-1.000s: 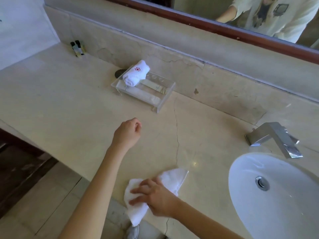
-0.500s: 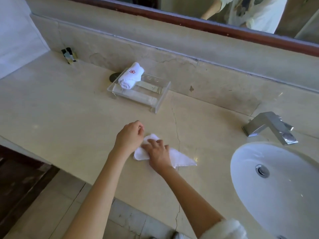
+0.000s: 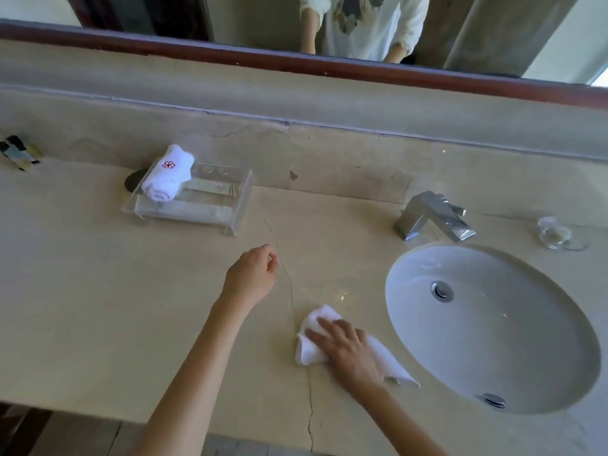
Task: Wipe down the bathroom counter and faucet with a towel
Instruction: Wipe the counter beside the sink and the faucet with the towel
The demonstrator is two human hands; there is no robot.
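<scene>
Right hand (image 3: 348,348) lying flat, fingers spread, pressing towel (image 3: 312,343) onto tabletop (image 3: 98,291) just left of sink (image 3: 493,327), spreading pressure for wiping | left hand (image 3: 251,278) hovering apart, grip loosely curled, holding nothing | faucet (image 3: 434,217) behind sink, seemingly not yet wiped | tray (image 3: 194,202) with rolled towel (image 3: 167,172) and glass (image 3: 554,233) blocking rear strip
</scene>
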